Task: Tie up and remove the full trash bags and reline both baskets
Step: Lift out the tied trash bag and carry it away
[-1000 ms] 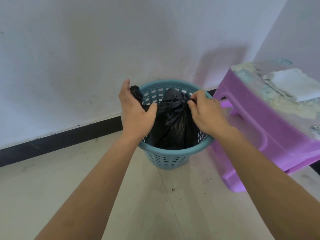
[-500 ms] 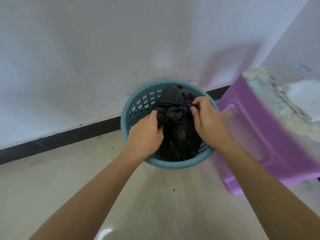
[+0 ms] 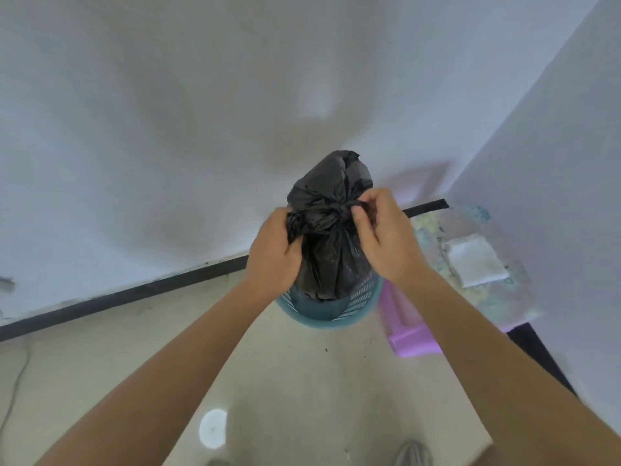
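Note:
A black trash bag (image 3: 331,260) stands half out of a teal plastic basket (image 3: 322,314) on the floor by the wall. Its top is gathered into a knot, with loose plastic puffed up above the knot. My left hand (image 3: 274,253) grips the bunched plastic on the knot's left side. My right hand (image 3: 383,237) pinches the knot's right end between thumb and fingers. Most of the basket is hidden behind the bag and my hands.
A purple plastic stool (image 3: 413,334) stands right of the basket, its patterned top carrying a folded white cloth (image 3: 475,260). White walls meet in a corner at the right, with a black skirting (image 3: 134,290) along the floor. A thin cable (image 3: 13,388) lies at far left.
The bag has risen higher out of the basket with both hands holding its knot. The view has pulled upward and back, showing more floor and the stool's top.

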`<state>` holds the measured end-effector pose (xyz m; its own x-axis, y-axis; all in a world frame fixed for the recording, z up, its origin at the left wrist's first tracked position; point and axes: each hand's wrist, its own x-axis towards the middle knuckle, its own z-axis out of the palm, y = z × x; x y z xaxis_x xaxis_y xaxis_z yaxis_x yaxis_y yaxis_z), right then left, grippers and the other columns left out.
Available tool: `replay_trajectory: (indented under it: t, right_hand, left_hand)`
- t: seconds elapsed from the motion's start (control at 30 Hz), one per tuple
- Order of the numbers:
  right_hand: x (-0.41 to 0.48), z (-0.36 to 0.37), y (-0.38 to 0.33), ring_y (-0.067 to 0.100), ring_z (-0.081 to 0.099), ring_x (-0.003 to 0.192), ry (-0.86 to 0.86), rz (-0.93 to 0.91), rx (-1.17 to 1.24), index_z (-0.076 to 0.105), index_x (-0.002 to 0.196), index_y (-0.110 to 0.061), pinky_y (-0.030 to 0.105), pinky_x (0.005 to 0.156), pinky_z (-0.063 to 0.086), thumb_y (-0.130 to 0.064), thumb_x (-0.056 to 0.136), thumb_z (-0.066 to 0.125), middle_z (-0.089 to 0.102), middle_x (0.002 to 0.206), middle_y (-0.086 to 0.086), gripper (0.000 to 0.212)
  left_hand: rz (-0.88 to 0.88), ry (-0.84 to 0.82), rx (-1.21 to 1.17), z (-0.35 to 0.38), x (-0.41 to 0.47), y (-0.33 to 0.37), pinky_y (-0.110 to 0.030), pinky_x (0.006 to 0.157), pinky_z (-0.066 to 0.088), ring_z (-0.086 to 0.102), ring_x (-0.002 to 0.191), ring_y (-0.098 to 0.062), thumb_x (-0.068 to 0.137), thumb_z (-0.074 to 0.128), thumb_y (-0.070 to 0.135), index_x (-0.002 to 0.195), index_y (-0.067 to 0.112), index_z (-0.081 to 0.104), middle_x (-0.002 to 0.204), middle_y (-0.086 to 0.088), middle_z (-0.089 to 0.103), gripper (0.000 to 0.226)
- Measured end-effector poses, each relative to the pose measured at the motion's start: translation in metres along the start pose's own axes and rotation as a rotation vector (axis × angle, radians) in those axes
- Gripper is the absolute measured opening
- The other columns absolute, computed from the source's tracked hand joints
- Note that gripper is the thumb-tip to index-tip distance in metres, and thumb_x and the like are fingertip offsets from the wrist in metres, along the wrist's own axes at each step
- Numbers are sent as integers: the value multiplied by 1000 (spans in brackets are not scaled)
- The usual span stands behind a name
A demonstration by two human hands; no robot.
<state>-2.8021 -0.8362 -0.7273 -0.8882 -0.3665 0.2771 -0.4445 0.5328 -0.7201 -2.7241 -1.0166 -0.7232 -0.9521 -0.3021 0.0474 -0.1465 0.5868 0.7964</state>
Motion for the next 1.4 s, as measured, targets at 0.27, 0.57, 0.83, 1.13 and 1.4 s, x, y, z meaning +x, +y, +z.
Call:
replay_trajectory:
  t: [0.27, 0.57, 0.83, 1.13, 1.4]
  right_hand:
    - [59, -151, -231, 9, 52, 85, -144, -81, -73, 52, 121, -15, 28, 79, 46, -30, 101, 53, 54, 100, -6, 25]
    - [111, -252, -472, 11, 52, 91, -352, -317, -102, 40, 148, -15, 23, 82, 41, -34, 102, 49, 55, 108, -2, 51]
    - [78, -174, -591, 1, 52, 81, -514, -597, 100, 56, 108, -19, 16, 69, 39, -33, 99, 55, 52, 93, -8, 17]
    - [-63, -31, -794, 2, 53, 78, -838, -965, 219, 55, 108, -22, 15, 69, 40, -36, 99, 55, 53, 91, -11, 17]
    - [-186, 85, -966, 4, 57, 81, -995, -1197, 258, 52, 107, -27, 25, 74, 50, -42, 98, 54, 57, 91, -13, 18]
  left_hand:
    - [-100, -23, -22, -211, -15, 189, -39, 69, 45, 56, 80, -26, 90, 53, 7, 103, 11, 48, 90, -9, 61, 15]
    - [-84, 180, 44, -430, -78, 349, -25, 62, 37, 51, 73, -11, 90, 47, -3, 103, 14, 48, 86, -4, 57, 22]
    - [-290, 613, 15, -511, -213, 338, -27, 65, 44, 58, 79, -15, 94, 51, 5, 104, 19, 51, 88, 3, 61, 17]
    - [-565, 1023, 65, -636, -435, 260, -27, 66, 44, 59, 84, -12, 93, 55, 2, 100, 21, 53, 91, 2, 63, 21]
    - [-718, 1253, 145, -753, -594, 202, -25, 63, 41, 57, 83, -13, 90, 57, 0, 93, 15, 53, 88, -1, 62, 16]
